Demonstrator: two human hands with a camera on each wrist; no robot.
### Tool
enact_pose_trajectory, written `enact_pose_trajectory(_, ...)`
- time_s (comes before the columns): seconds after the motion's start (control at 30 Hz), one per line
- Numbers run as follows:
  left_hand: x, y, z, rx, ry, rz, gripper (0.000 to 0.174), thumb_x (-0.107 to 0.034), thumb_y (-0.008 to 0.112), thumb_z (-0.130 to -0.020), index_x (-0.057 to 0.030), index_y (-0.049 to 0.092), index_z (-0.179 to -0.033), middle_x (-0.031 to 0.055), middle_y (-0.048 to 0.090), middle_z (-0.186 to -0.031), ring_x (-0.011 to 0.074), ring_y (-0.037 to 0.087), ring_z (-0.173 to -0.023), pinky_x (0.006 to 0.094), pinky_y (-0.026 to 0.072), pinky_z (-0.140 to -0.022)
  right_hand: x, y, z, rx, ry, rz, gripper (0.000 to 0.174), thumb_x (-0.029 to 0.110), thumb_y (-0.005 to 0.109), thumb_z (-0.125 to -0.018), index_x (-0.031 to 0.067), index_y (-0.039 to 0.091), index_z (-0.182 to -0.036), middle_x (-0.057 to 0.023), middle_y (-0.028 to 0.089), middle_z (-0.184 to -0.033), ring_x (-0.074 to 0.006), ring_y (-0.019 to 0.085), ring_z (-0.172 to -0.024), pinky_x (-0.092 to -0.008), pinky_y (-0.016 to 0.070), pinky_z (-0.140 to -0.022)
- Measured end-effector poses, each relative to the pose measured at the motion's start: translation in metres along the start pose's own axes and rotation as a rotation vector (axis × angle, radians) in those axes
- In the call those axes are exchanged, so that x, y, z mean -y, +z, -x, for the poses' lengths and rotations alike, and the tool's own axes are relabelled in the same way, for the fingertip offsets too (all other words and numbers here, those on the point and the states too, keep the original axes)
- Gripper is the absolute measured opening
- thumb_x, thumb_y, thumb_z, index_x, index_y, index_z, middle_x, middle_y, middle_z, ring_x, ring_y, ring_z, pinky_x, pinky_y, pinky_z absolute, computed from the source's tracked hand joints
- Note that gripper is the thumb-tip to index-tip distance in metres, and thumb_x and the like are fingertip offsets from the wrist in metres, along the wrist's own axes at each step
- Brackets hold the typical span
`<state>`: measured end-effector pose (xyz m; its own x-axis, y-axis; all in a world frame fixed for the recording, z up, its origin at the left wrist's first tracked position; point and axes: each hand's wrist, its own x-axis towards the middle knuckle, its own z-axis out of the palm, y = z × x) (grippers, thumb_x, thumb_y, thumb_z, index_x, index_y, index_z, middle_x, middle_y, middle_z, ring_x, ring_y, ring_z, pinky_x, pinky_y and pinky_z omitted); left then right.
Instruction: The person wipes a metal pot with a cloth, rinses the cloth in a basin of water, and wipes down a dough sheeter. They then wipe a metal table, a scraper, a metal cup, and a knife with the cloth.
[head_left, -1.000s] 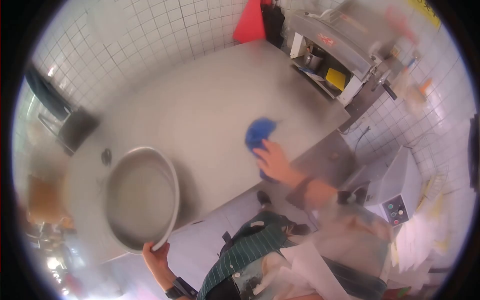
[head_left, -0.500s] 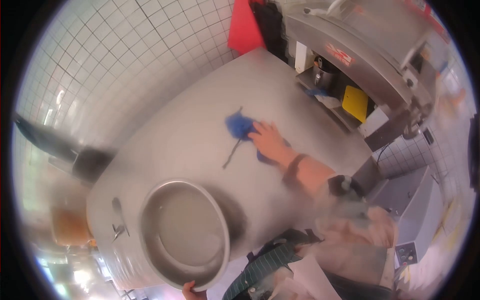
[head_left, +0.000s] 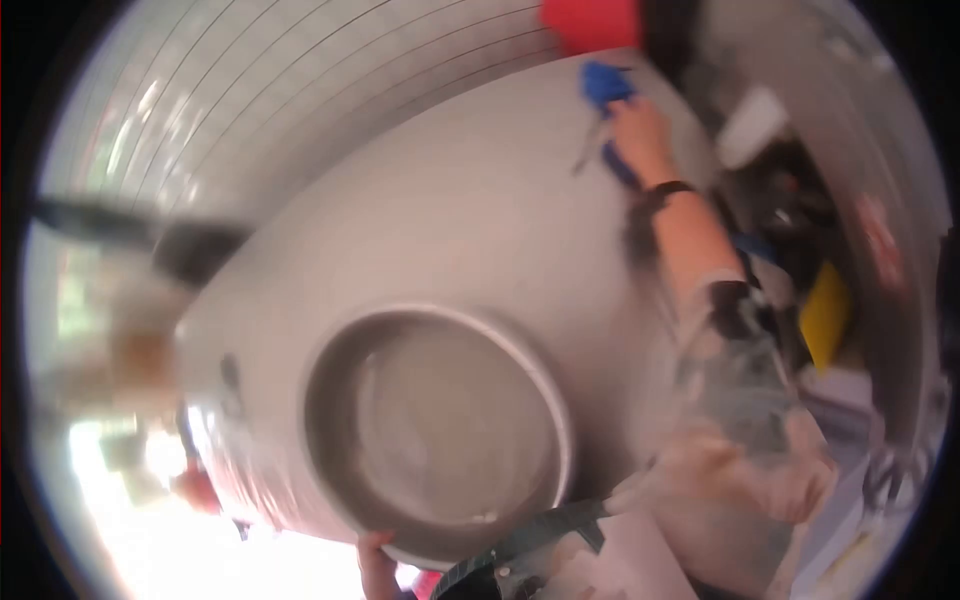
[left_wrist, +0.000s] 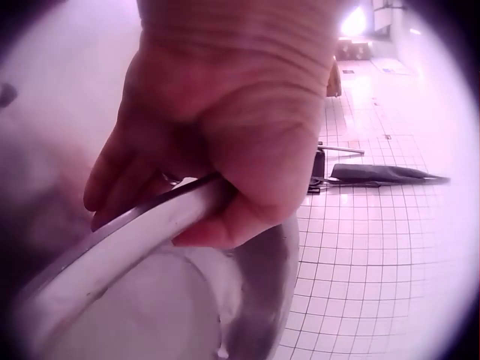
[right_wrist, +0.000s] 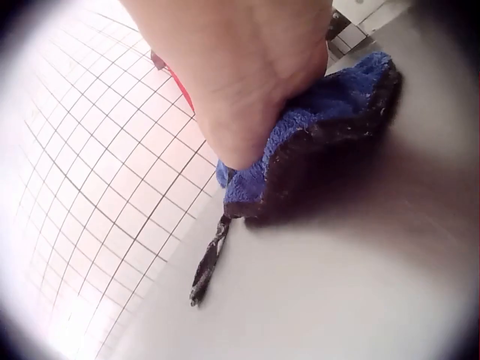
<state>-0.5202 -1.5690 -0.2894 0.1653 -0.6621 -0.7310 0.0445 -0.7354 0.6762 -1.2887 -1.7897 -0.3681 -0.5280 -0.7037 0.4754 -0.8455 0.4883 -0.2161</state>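
My right hand [head_left: 641,137] is at the far end of the metal table [head_left: 450,215], holding a blue cloth [head_left: 605,87] against the top. In the right wrist view the cloth [right_wrist: 330,109] is bunched under the palm and thumb; its dark edging and a dark hanging loop show. My left hand [head_left: 375,562] grips the near rim of a large round metal basin [head_left: 562,430]. In the left wrist view the thumb lies inside the rim and the fingers outside. No contents stand out inside the basin.
A tiled wall [head_left: 330,60] runs along the back, with a red object [head_left: 590,24] at the far corner. Metal equipment with a yellow item [head_left: 826,315] in it stands at the right. A small dark utensil [head_left: 231,385] lies left of the basin.
My right hand has slid the cloth across the table toward the far corner by the wall. The left hand keeps its grip on the basin rim while the head view has shifted.
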Motion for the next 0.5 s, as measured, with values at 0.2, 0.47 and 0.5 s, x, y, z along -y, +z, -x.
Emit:
enact_pose_trajectory(0.2, -0.016, 0.027, -0.003, 0.024, 0.606, -0.735, 0.016, 0.007, 0.058, -0.074, 0.0015, 0.066, -0.087, 0.0078, 0.068, -0.08, 0.0248, 0.065, -0.077, 0.0347, 0.0528, -0.072, -0.061, 0.052, -0.031, -0.033, -0.104, 0.121, 0.034, 0.025, 0.056, -0.088, 0.0178, 0.059, -0.121, -0.0249, 0.055, -0.122, -0.0413, 0.053, -0.112, -0.0483, 0.0445, -0.093)
enact_pose_trajectory(0.47, -0.06, 0.068, -0.001, 0.177, 0.635, -0.794, 0.027, -0.021, 0.052, -0.086, -0.0044, 0.072, -0.091, 0.0127, 0.068, -0.092, 0.0237, 0.061, -0.092, 0.0331, 0.046, -0.081, -0.009, -0.034, 0.05, 0.028, -0.267, 0.07, 0.033, 0.022, 0.052, -0.092, 0.0145, 0.057, -0.124, -0.0272, 0.049, -0.128, -0.0426, 0.049, -0.117, -0.0449, 0.0413, -0.098)
enact_pose_trajectory(0.5, -0.055, 0.07, -0.012, 0.242, 0.452, -0.698, 0.028, -0.02, 0.05, -0.087, -0.0056, 0.072, -0.094, 0.0113, 0.067, -0.099, 0.024, 0.059, -0.096, 0.0335, 0.0447, -0.084, 0.002, -0.05, 0.073, 0.036, -0.265, 0.075, 0.033, 0.022, 0.052, -0.093, 0.0138, 0.057, -0.124, -0.0269, 0.049, -0.129, -0.0422, 0.048, -0.118, -0.0444, 0.0416, -0.098)
